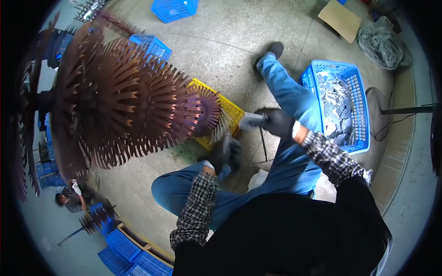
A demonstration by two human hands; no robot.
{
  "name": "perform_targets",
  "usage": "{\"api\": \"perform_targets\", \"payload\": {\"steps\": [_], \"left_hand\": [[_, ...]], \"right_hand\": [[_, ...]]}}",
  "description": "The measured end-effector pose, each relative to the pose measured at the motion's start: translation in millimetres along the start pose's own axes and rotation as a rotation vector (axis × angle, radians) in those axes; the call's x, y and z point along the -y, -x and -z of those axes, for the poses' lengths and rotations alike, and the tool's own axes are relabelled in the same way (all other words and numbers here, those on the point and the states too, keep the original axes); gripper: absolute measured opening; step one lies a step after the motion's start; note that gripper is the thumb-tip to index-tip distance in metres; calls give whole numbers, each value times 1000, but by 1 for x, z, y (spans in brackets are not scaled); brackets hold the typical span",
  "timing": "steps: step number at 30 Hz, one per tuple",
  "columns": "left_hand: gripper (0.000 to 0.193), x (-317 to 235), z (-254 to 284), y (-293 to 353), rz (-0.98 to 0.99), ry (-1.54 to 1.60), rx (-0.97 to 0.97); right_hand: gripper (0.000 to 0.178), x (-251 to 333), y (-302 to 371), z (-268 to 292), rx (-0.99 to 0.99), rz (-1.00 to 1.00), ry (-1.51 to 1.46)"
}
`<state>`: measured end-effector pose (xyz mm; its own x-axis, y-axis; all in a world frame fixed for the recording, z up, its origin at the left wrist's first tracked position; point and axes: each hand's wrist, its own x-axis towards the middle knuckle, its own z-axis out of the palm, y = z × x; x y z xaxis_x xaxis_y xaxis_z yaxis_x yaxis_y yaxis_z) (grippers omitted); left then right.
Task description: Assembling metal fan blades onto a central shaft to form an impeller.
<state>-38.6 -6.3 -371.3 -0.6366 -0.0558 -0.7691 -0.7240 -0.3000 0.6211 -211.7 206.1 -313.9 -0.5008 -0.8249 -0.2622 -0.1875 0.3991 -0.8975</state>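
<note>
Rack of dark-brown, notched, metal-looking strips [133, 101] in stacked rings filled nine to ten o'clock; its near end, toward centre, showed pale thin strips [224, 125] over a yellow plastic lattice crate [233, 108]. Dark-gloved right hand [278, 123], toward three, had its fingers closed around a grey flat bundle [251, 121]. Dark-gloved left hand [233, 155] hung just off centre, toward five; blur hid whether its fingers gripped anything. Judged progress: brown rings looked well filled, pale end only partly; many grey flat pieces [337, 108] in the blue plastic crate [363, 110] at two-thirty seemed left.
</note>
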Motion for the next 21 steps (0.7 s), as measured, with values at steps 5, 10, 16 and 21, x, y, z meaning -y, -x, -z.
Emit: {"api": "perform_targets", "payload": {"steps": [5,10,16,21], "left_hand": [[41,3,60,-44,-646,-798,-542],[36,-4,74,-86,-975,-1167,-657],[40,-16,66,-89,-883,-1392,-687],[42,-21,66,-87,-827,-1367,-623]], "right_hand": [[40,-71,-82,-43,-191,-108,118],[38,-117,-136,-88,-250,-84,178],[38,-134,-155,-98,-172,-157,227],[39,-139,-158,-101,-160,-168,197]]}}
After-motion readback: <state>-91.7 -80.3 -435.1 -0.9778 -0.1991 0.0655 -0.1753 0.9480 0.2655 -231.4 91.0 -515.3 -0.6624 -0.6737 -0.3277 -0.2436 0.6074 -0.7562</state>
